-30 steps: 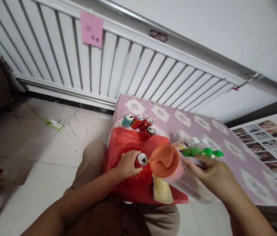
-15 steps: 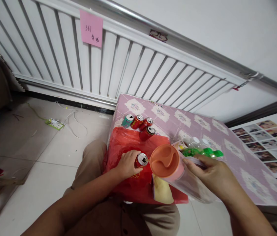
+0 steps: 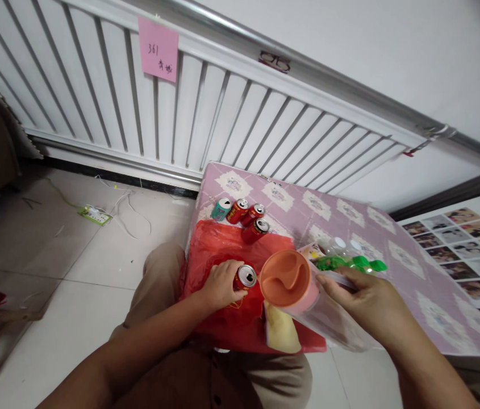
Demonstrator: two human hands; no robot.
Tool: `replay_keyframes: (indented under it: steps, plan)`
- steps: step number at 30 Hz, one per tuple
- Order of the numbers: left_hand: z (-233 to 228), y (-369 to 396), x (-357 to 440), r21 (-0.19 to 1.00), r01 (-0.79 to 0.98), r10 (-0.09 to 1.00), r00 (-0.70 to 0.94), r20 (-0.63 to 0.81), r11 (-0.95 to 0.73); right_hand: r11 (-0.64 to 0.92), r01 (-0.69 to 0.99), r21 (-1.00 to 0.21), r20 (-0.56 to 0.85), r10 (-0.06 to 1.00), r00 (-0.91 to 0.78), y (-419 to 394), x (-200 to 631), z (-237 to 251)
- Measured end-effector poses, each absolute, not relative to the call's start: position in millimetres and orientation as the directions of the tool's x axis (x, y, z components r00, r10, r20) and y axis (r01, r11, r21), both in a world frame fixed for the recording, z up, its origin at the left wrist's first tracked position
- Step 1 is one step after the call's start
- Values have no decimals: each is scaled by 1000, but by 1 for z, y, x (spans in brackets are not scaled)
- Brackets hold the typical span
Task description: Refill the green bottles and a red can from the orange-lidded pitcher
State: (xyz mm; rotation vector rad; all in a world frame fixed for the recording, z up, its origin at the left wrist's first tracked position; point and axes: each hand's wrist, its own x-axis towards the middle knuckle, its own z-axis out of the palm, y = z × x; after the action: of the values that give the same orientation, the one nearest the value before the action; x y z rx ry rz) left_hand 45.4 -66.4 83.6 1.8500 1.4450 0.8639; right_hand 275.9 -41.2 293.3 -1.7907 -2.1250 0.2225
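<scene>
My left hand (image 3: 221, 286) is wrapped round an opened red drink can (image 3: 246, 277), upright over a red plastic bag (image 3: 214, 250). My right hand (image 3: 363, 295) grips the handle of a clear pitcher (image 3: 329, 318) with an orange lid (image 3: 286, 278). The pitcher is tilted, its spout right beside the can's top. Just below the lid lies a yellowish folded cloth or sponge (image 3: 281, 329); I cannot tell which. Behind the bag stand a teal can (image 3: 221, 209) and red cans (image 3: 238, 211), with a darker-topped red can (image 3: 257, 231) nearest me.
Clear bottles with green caps (image 3: 360, 263) lie on the purple patterned tablecloth (image 3: 350, 213) behind my right hand. A white radiator (image 3: 205, 108) runs along the wall. On the floor at left sits a green power strip (image 3: 95, 215) with cables. A photo board (image 3: 465, 244) leans at right.
</scene>
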Motion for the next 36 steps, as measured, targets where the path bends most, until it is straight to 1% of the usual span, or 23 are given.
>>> replay_keyframes:
  steps: [2,4,13,26,36]
  plan:
    - [83,-66,45,800,564,975,188,114,-202,175,929,-326,90,984,-154,-41,277,293]
    - [83,-66,45,802,562,975,190,113,-203,160,936,-313,62,987,-148,-41,277,293]
    - [85,-66,44,812,551,977,185,104,-191,154,945,-290,61,988,-143,-42,272,297]
    - [84,-66,45,806,558,977,186,109,-196,153,940,-306,50,988,-145,-42,267,299]
    - [85,-66,44,812,551,977,191,100,-191,145,944,-295,37,989,-141,-43,268,299]
